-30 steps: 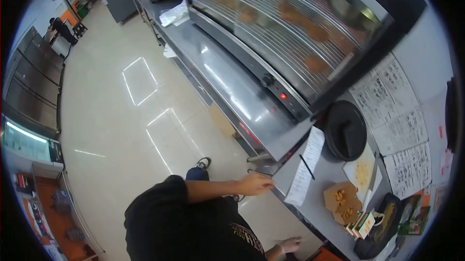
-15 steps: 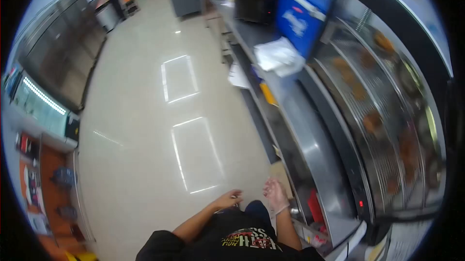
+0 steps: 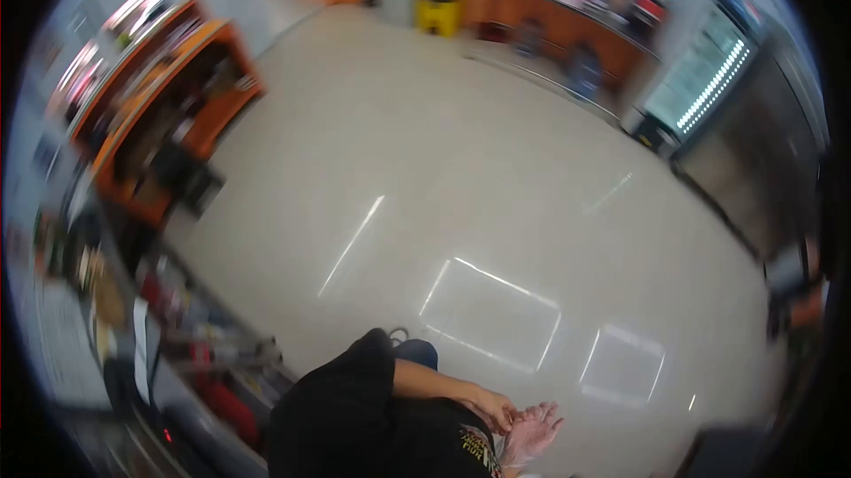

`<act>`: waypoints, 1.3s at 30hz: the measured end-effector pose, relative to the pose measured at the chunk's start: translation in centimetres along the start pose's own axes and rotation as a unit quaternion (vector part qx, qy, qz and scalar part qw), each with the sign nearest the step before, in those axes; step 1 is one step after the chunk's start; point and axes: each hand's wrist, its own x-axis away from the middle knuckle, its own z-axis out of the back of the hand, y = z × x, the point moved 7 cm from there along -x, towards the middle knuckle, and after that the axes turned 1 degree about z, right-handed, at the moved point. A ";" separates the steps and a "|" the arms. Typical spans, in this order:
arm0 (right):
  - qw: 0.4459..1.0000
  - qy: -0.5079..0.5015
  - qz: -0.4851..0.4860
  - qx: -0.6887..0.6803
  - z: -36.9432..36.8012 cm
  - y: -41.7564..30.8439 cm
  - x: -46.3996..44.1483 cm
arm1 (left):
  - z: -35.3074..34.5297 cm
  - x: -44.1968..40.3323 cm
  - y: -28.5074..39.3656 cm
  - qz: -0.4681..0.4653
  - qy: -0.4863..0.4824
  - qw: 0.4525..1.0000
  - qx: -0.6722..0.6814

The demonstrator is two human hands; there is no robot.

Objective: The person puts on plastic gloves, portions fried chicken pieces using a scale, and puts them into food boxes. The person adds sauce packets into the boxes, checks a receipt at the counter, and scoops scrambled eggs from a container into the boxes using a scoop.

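My right hand (image 3: 532,434) wears a thin clear plastic glove (image 3: 528,444). Its palm faces up, and the fingers are spread with nothing in them. Beside it, at the edge of the gloved palm, is my bare left hand (image 3: 493,409), fingers bent in and pinching the glove's side. Both hands are held low in front of my black shirt (image 3: 355,407).
Pale tiled floor (image 3: 425,168) stretches ahead. An orange shelf unit (image 3: 226,92) and dark chair (image 3: 191,176) stand left. At the back are a yellow bin (image 3: 439,3) and orange counter (image 3: 550,26); a lit glass-door fridge (image 3: 700,79) stands right. A cluttered counter (image 3: 213,345) lies close left.
My view has swung round from the steel counter and glass food warmer toward the room's other end. My hands, apart before, have come together, left fingers at the gloved right hand.
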 end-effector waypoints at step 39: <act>0.382 -0.466 -0.575 0.553 -52.9 127.1 -6.2 | 38.9 110.5 -9.5 -0.544 0.645 0.188 0.503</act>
